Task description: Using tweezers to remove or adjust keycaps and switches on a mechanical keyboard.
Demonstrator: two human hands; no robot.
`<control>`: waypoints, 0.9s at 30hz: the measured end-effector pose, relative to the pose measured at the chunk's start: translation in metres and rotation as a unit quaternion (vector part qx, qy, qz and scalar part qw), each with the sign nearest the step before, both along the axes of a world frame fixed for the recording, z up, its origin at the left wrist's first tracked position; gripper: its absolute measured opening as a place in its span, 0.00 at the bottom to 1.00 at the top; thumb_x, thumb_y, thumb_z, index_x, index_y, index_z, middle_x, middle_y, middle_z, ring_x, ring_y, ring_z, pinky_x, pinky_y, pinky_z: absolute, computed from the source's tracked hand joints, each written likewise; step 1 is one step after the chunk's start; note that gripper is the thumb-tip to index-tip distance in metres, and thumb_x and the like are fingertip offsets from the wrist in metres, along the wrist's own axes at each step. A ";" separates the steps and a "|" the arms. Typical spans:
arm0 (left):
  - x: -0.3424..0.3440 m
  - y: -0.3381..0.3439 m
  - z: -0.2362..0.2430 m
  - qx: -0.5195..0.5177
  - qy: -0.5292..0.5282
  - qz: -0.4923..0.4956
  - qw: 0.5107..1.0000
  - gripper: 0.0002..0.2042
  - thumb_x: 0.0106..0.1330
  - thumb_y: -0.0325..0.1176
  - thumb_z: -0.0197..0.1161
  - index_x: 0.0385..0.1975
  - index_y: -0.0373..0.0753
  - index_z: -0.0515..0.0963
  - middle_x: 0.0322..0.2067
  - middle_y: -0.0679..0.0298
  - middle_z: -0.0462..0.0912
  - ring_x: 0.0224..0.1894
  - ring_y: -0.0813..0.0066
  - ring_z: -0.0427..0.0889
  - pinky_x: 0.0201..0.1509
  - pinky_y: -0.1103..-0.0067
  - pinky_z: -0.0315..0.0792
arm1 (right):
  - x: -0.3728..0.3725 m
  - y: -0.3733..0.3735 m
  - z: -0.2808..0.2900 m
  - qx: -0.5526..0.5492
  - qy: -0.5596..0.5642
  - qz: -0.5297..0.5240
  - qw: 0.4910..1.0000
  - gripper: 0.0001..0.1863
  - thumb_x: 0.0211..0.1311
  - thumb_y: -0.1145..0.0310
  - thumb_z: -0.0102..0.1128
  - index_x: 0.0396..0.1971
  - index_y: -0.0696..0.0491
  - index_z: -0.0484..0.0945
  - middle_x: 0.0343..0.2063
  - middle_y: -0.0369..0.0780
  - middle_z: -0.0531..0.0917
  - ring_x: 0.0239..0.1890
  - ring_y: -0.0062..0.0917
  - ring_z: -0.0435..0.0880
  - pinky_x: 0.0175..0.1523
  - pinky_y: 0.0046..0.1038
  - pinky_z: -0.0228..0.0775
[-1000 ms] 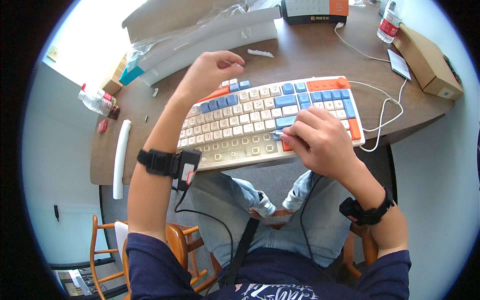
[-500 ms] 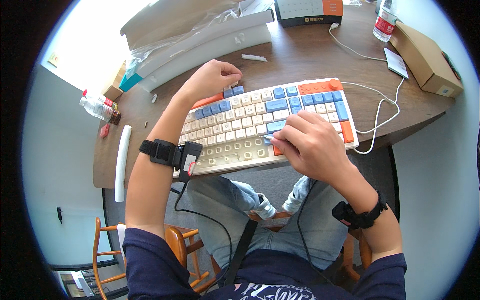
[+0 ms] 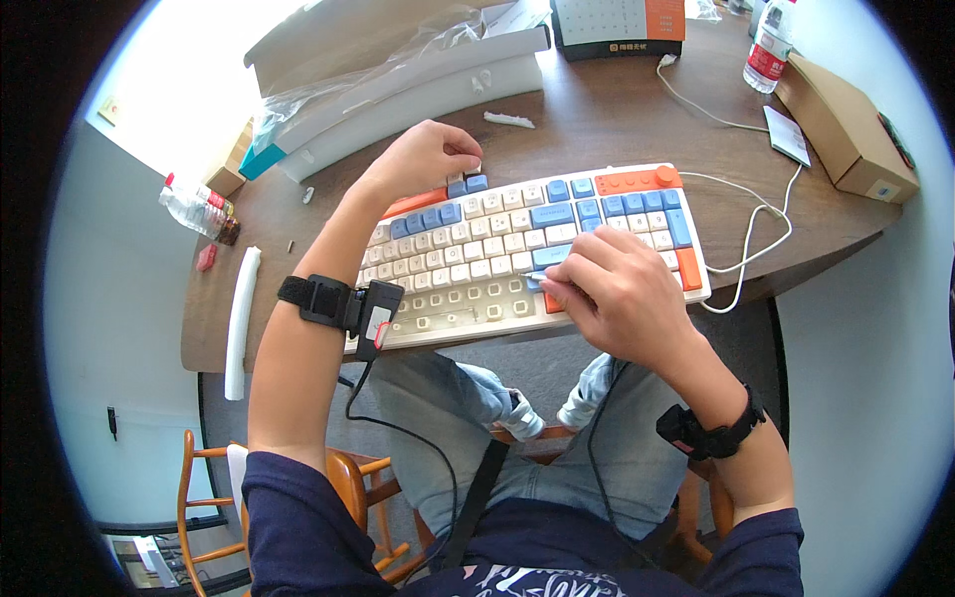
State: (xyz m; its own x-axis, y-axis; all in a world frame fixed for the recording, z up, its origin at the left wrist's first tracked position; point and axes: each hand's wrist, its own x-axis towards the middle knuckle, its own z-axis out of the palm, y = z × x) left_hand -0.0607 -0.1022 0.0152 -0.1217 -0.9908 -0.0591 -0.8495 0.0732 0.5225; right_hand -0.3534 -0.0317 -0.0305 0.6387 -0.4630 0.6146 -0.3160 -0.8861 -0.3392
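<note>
A mechanical keyboard (image 3: pixel 587 216) with cream, blue and orange keycaps lies along the table's near edge. Its front rows at the left show bare switch sockets (image 3: pixel 468 296). My right hand (image 3: pixel 629 289) pinches a slender pale tool (image 3: pixel 534 278) whose thin tip touches down among the lower keys, beside the sockets. My left hand (image 3: pixel 426 159) hovers at the keyboard's far edge, thumb and fingertips pressed together. Just under those fingertips sit loose blue keycaps (image 3: pixel 468 186) and a pale one; whether the fingers grip a keycap is hidden.
Behind, a long open white box (image 3: pixel 413 98) holds clear plastic wrap. A desk calendar (image 3: pixel 619 30), a water bottle (image 3: pixel 768 48) and a brown carton (image 3: pixel 846 129) stand farther right. The white cable (image 3: pixel 771 234) loops beside the keyboard. At left are another bottle (image 3: pixel 197 209) and a white foam strip (image 3: pixel 241 323).
The whole view has shifted slightly. Both hands hold nearly the same places on and beside the keyboard, and the right hand still grips the slender tool.
</note>
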 end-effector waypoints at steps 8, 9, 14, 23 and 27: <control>0.003 0.000 0.000 0.002 -0.008 0.016 1.000 0.12 0.67 0.33 0.66 0.43 0.31 0.86 0.34 0.59 0.89 0.37 0.75 0.83 0.47 0.77 0.77 | 0.000 0.000 0.000 -0.005 -0.002 0.000 1.000 0.11 0.63 0.66 0.64 0.24 0.54 0.77 0.27 0.38 0.78 0.34 0.32 0.79 0.41 0.34 0.73; 0.004 0.000 -0.002 0.000 -0.009 0.013 1.000 0.12 0.67 0.33 0.66 0.43 0.31 0.86 0.34 0.59 0.89 0.37 0.75 0.83 0.47 0.77 0.77 | 0.000 0.000 0.000 -0.005 -0.002 0.001 1.000 0.11 0.63 0.66 0.64 0.24 0.54 0.77 0.27 0.38 0.78 0.34 0.32 0.79 0.41 0.34 0.73; 0.004 0.000 -0.002 -0.002 -0.015 0.007 1.000 0.11 0.68 0.32 0.65 0.43 0.32 0.86 0.35 0.58 0.89 0.37 0.74 0.83 0.47 0.77 0.77 | 0.001 -0.002 -0.002 -0.015 -0.025 0.005 1.000 0.07 0.59 0.69 0.69 0.25 0.54 0.80 0.25 0.38 0.78 0.30 0.31 0.78 0.36 0.33 0.70; 0.006 0.004 -0.003 -0.008 -0.006 -0.005 1.000 0.11 0.68 0.31 0.65 0.43 0.31 0.86 0.35 0.58 0.89 0.37 0.74 0.83 0.48 0.77 0.77 | 0.001 0.000 0.000 0.001 -0.001 0.001 1.000 0.09 0.62 0.67 0.64 0.24 0.54 0.78 0.26 0.38 0.78 0.33 0.31 0.79 0.42 0.33 0.73; 0.005 0.005 -0.003 -0.008 -0.005 -0.009 1.000 0.11 0.68 0.32 0.64 0.43 0.32 0.86 0.35 0.58 0.89 0.37 0.73 0.83 0.48 0.77 0.77 | 0.001 0.000 0.000 0.000 0.001 0.001 1.000 0.09 0.62 0.67 0.64 0.25 0.54 0.78 0.27 0.38 0.78 0.33 0.31 0.79 0.42 0.34 0.73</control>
State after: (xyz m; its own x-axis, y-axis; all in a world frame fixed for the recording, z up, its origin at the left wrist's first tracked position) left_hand -0.0552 -0.0977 0.0125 -0.1400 -0.9892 -0.0446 -0.8525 0.0975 0.5135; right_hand -0.3527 -0.0320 -0.0310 0.6416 -0.4619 0.6124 -0.3148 -0.8866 -0.3390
